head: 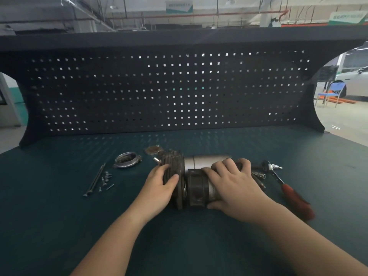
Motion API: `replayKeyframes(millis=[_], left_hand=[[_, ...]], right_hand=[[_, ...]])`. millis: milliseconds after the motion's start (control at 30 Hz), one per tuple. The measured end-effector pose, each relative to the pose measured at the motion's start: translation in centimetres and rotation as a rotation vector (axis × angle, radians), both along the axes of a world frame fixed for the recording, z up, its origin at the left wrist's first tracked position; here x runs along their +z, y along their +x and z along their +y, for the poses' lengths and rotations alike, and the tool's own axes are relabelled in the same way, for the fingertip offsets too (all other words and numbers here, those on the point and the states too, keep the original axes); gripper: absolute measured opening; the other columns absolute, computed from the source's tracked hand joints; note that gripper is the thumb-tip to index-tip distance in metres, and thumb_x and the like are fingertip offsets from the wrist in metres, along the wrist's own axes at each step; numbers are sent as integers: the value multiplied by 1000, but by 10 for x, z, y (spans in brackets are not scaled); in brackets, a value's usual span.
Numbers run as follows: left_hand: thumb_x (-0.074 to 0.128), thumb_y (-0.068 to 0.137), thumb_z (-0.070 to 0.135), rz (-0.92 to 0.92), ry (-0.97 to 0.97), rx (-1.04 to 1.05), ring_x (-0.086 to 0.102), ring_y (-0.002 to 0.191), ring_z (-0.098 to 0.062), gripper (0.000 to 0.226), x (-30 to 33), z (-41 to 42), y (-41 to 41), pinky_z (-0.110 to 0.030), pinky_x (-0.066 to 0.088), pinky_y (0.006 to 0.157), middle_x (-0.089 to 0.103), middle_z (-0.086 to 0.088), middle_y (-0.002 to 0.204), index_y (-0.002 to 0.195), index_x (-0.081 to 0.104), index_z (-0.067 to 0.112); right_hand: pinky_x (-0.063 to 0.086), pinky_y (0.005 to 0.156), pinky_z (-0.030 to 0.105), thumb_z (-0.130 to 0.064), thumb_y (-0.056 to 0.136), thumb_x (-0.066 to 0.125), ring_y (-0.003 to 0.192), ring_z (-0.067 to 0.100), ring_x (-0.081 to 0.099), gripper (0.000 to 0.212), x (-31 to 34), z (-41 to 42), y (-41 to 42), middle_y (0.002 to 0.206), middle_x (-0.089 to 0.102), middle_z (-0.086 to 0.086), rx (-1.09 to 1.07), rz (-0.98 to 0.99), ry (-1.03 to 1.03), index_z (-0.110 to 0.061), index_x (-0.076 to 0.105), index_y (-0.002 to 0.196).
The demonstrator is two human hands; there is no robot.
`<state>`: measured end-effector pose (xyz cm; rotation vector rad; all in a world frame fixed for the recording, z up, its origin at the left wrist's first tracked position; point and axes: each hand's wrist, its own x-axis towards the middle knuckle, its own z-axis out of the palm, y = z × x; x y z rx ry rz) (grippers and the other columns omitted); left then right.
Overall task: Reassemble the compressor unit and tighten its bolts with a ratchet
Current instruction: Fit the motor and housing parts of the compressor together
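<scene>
Compressor unit (pixel 191 180): lies on its side on the bench (pixel 59 216).
Left hand (pixel 159 188): grips its finned end.
Right hand (pixel 231 182): curled over its body.
Ratchet (pixel 286 186): right of the unit.
Bolts (pixel 99 179): left of it.

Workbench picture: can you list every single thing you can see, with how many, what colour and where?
compressor unit: one, grey and silver, lying on its side mid-bench
ring cover: one, silver, left of the unit
gasket plate: one, brownish, behind the unit's left end
long bolts: about two, dark metal, far left
small screws: several, silver, beside the long bolts
ratchet: one, red handle, right of the unit
sockets: a few, silver, between unit and ratchet
pegboard: one, black, behind the bench
bench mat: one, dark green
chair: one, blue, far right
left hand: one, fingers on the finned end
right hand: one, over the motor body
</scene>
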<state>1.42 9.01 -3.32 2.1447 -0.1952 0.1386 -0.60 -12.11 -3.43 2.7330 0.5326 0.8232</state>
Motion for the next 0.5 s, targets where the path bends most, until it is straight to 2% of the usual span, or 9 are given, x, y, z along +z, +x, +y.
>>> replayKeyframes(millis=[133,267,333,433,500], left_hand=[[46,102,32,-26,-11,-42,29,126,5,43,-2,-3,0,-14,21,103,26,14,156,145,42,28],[45,102,31,-31,-5,-62,30,134,1,41,-3,-2,3,-14,20,105,25,15,157,143,47,25],[46,102,34,-28,-7,-69,29,130,4,42,-4,-2,4,-14,20,104,23,16,157,143,46,25],[59,91,47,-32,15,-89,29,133,3,54,-8,-1,3,-17,23,108,22,16,155,141,46,28],[71,78,53,-41,44,-107,34,130,0,66,-10,-1,2,-17,26,105,22,18,150,135,46,32]], right_hand=[[41,86,56,-60,49,83,96,26,59,87,-8,5,0,101,63,-1,41,-106,24,-15,63,120],[44,87,56,-60,53,79,99,22,60,82,-8,1,0,106,65,-6,110,-162,9,-16,64,121],[44,88,56,-58,54,78,100,20,61,79,-8,-1,1,106,65,-8,131,-158,12,-18,64,121],[46,86,55,-57,44,85,96,17,62,82,-9,3,2,101,66,-12,113,-154,77,-21,68,116],[46,84,54,-58,40,87,92,17,62,82,-9,5,1,99,67,-14,118,-150,115,-22,70,112]])
